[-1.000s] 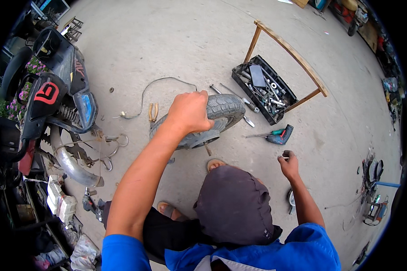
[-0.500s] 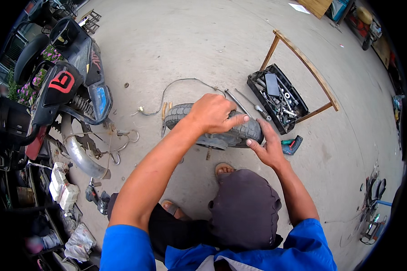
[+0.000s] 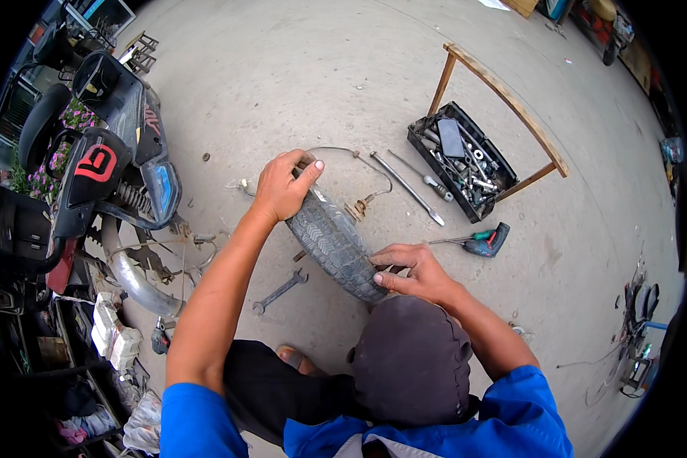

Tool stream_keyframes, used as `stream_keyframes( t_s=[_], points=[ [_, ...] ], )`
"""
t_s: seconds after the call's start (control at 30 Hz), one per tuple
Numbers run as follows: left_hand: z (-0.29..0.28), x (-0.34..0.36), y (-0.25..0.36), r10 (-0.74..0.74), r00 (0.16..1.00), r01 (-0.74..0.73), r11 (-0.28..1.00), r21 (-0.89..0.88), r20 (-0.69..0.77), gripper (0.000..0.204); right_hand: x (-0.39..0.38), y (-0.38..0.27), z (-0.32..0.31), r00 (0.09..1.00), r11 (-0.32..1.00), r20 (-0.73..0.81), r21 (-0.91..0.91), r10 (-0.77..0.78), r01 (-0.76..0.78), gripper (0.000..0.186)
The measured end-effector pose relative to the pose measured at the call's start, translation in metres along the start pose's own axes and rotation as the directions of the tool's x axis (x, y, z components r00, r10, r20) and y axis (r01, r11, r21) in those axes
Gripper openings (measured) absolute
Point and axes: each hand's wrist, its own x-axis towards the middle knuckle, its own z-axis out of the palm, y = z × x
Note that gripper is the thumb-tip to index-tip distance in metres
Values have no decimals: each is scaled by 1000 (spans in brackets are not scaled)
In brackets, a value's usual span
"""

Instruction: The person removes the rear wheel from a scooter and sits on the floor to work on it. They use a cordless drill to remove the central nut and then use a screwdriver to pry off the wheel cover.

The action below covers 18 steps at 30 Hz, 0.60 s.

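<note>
A small wheel with a treaded black tyre stands on its edge on the concrete floor in front of my knees, slanting from far left to near right. My left hand is closed over its far end, thumb on top. At the near end, my right hand grips the tyre's side with bent fingers. An open-ended wrench lies to the left of the wheel. Beyond the wheel are a loose cable and a long metal bar. The wheel's hub is mostly hidden by the tyre.
A black toolbox full of sockets and tools, a phone on top, stands at right inside a wooden frame. A pistol-shaped power tool lies nearer. A partly dismantled scooter stands at left.
The wheel has swung round from lying across to slanting toward me. My left hand has moved left, my right hand nearer and left. The wrench and more of the cable now show.
</note>
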Motion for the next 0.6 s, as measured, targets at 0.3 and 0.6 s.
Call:
stream_keyframes(
  t_s=[0.3, 0.6],
  points=[
    [-14, -31, -40, -57, 993, 54, 998, -32, -104, 38, 37, 53, 36, 835, 742, -59, 495, 548, -452, 18],
    [-9, -39, -20, -6, 998, 8, 999, 34, -57, 34, 67, 91, 6, 838, 937, -522, -191, 155, -292, 15]
  ],
)
